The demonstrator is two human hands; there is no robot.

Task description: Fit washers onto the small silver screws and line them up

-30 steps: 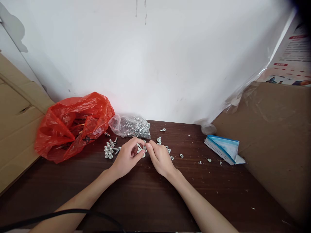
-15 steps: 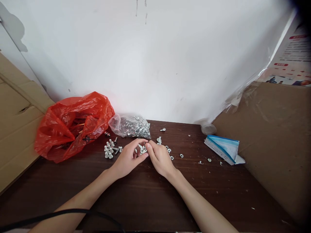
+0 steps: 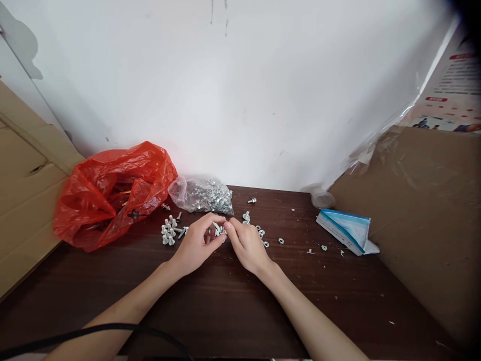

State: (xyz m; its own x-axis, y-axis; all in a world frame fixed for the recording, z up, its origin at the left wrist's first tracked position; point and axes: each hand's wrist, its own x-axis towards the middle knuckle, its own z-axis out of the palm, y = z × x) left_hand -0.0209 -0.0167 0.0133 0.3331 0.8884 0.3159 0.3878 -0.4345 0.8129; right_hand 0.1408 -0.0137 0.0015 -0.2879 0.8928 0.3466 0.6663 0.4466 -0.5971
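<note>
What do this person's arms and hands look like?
The left hand and right hand are ungloved, with no jewellery or markings visible. The left forearm and right forearm are sleeveless as far as the picture shows. A curving black cable passes in front of the left forearm.

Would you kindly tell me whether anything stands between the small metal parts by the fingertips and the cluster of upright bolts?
Yes: the left hand is directly between the small metal parts and the upright bolts, and loose bolts lie between that hand and the cluster.
</note>
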